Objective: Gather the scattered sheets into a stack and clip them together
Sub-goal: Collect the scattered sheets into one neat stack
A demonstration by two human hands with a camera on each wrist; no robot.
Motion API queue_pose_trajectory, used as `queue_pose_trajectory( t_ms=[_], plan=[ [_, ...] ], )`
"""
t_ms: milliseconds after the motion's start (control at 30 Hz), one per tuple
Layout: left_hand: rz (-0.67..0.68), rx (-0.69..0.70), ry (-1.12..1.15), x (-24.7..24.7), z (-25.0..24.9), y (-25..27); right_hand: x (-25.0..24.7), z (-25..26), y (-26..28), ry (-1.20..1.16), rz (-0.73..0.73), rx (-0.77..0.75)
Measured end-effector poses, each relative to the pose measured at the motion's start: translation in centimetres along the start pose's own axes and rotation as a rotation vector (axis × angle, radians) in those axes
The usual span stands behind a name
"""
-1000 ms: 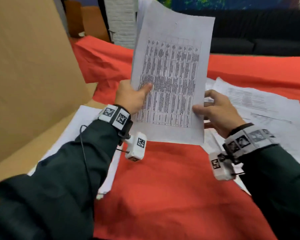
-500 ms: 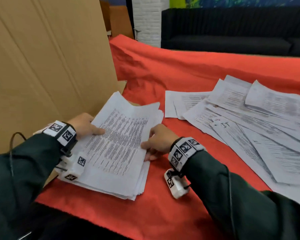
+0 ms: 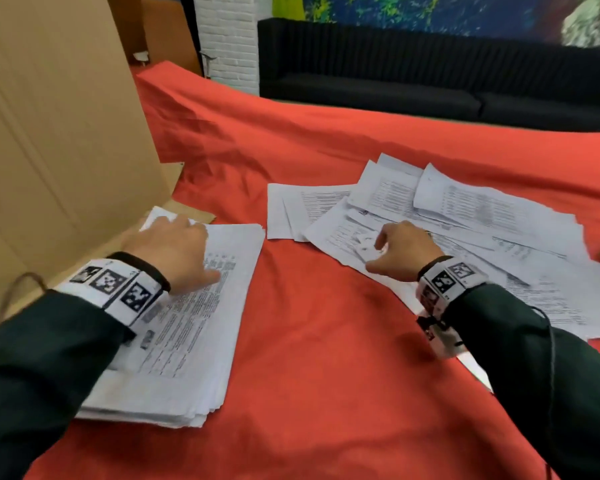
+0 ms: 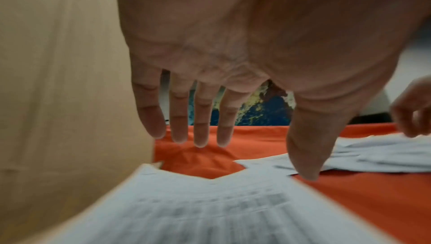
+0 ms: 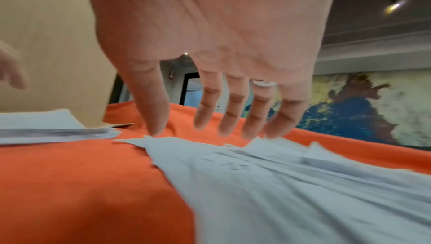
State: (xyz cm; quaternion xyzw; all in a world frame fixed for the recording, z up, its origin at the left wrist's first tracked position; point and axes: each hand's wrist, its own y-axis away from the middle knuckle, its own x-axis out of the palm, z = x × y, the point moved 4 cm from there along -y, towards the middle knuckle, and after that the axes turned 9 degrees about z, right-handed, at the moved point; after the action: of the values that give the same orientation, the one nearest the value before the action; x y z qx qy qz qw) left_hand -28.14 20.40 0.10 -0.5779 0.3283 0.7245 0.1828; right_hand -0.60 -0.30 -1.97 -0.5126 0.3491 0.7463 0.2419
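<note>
A thick stack of printed sheets (image 3: 201,327) lies on the red cloth at the left, beside the cardboard wall. My left hand (image 3: 174,251) hovers over the stack's far end with its fingers (image 4: 200,118) straight and spread, holding nothing. Several scattered sheets (image 3: 465,216) overlap in a loose pile at the right. My right hand (image 3: 402,251) is over the near left part of that pile, fingers (image 5: 233,115) extended and slightly bent just above the paper (image 5: 279,183). No clip shows in any view.
A tall cardboard panel (image 3: 49,133) stands along the left edge. The red cloth (image 3: 326,341) covers the table, with a bare strip between the stack and the pile. A black sofa (image 3: 430,81) and a painted wall are behind.
The sheet held up a second ago now lies on the left stack. My right hand has left the stack and moved right over the scattered pile; my left hand has lifted its grip.
</note>
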Motion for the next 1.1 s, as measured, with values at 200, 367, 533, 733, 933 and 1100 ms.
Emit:
queue_pose_trajectory(
  t_ms=[200,367,533,733,933,1100],
  plan=[
    [0.156,0.251,0.314,0.4,-15.2,-4.6,1.0,-8.2,0.0,-0.010,0.223,0.244],
    [0.327,0.263,0.728,2.9,-24.4,-6.9,1.7,-9.6,0.8,0.033,0.129,0.211],
    [0.200,0.150,0.781,3.0,-27.5,-7.6,0.0,-11.4,1.1,0.032,0.043,0.128],
    [0.130,0.179,1.100,3.7,-29.3,-7.1,-3.2,-16.5,2.4,-0.385,-0.127,0.154],
    [0.193,0.242,1.377,5.4,-30.7,-7.1,-2.2,-13.6,5.8,-0.309,-0.117,-0.150],
    [0.132,0.136,1.263,3.1,-25.2,-5.0,1.0,-8.6,9.3,-0.090,-0.082,-0.530]
  ],
)
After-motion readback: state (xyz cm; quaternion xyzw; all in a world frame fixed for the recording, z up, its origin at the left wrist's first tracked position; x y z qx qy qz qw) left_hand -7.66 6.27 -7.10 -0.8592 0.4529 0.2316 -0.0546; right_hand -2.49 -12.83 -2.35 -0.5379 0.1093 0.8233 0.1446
